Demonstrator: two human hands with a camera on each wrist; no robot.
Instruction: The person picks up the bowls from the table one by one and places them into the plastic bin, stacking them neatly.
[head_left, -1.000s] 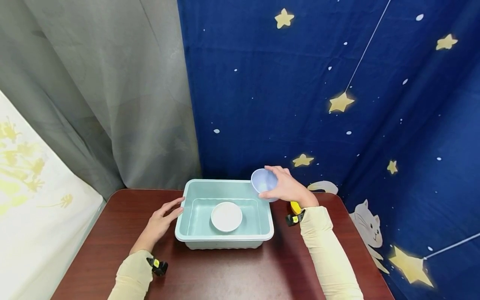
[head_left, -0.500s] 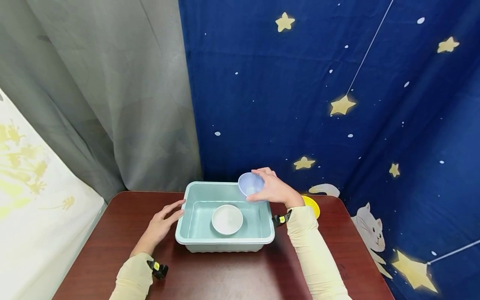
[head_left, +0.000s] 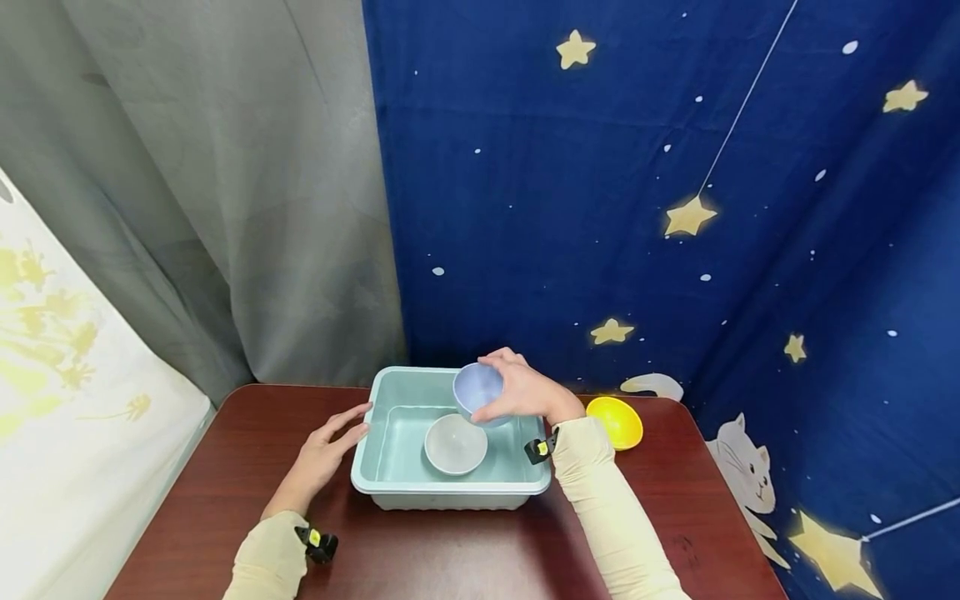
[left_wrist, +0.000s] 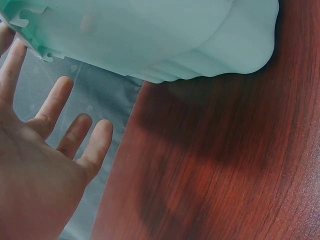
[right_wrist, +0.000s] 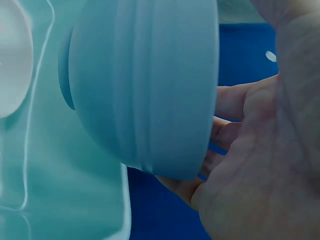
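In the head view my right hand grips a light blue bowl by its rim, holding it tilted above the back right of a pale green basin. Its ridged outer side and foot fill the middle of the right wrist view, where the blue bowl is seen from outside. Inside the basin sits a white bowl, just in front of the blue one. My left hand is at the basin's left rim with fingers extended; in the left wrist view the left hand has spread fingers, fingertips at the rim.
A yellow bowl stands on the brown wooden table, right of the basin near the back edge. Behind the table hang a grey curtain and a blue starry curtain. White patterned cloth drapes at the left.
My right hand has carried the blue bowl leftward and slightly down, from the basin's right back corner to over its inside. The yellow bowl has come into fuller view. My left hand stays put.
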